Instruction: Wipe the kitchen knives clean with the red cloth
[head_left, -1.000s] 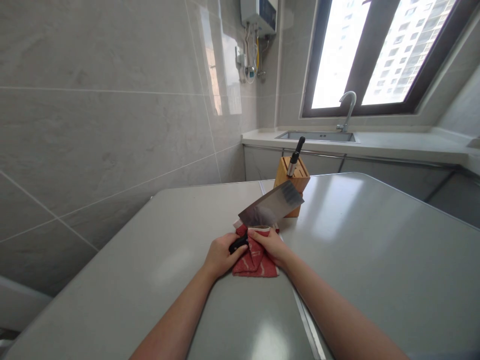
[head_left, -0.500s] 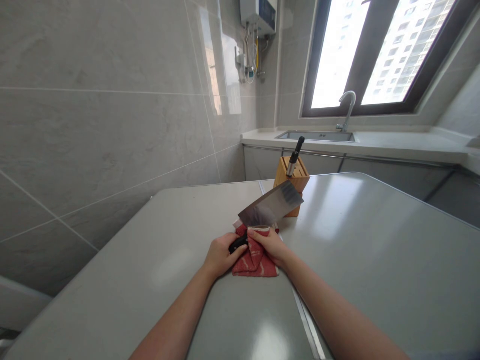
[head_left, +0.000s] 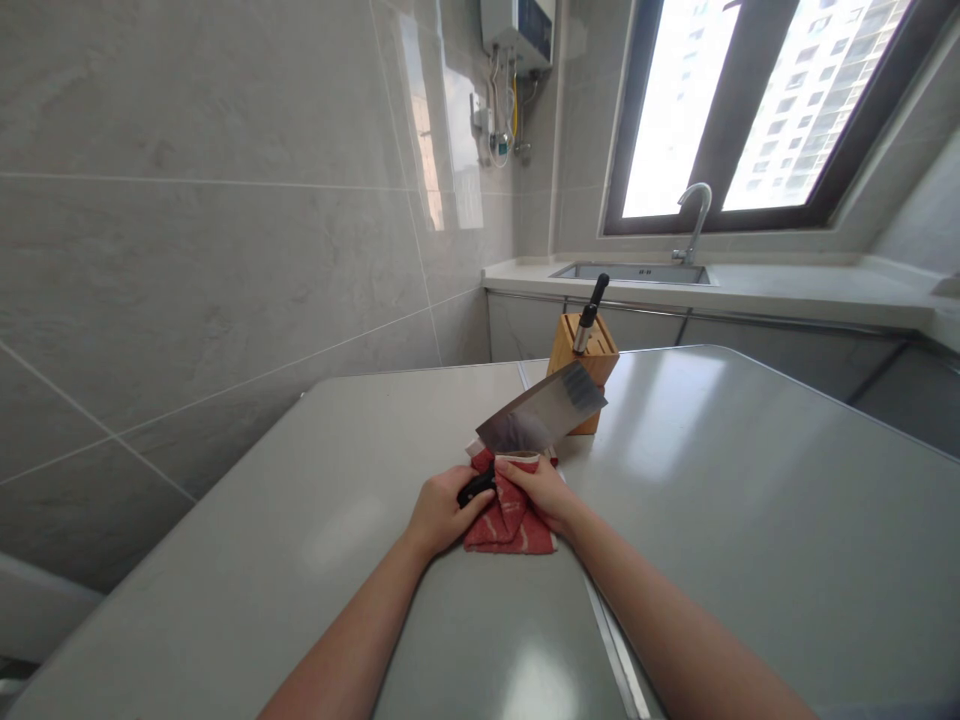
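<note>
My left hand [head_left: 442,512] is closed around the black handle of a cleaver [head_left: 541,410]. The broad steel blade tilts up and to the right, in front of a wooden knife block [head_left: 566,345]. A red cloth with pale markings [head_left: 510,525] hangs below the blade near the handle. My right hand [head_left: 546,495] grips this cloth, its thumb on top close to the blade's lower edge; its other fingers are mostly hidden. A black-handled tool [head_left: 589,315] stands in the block.
A pale, glossy table [head_left: 360,600] stretches under my arms, with a metal seam [head_left: 611,640] running along it. Behind it is a counter [head_left: 795,275] with a sink [head_left: 637,272] and a faucet [head_left: 701,215]. Grey wall tiles [head_left: 225,270] rise on the left.
</note>
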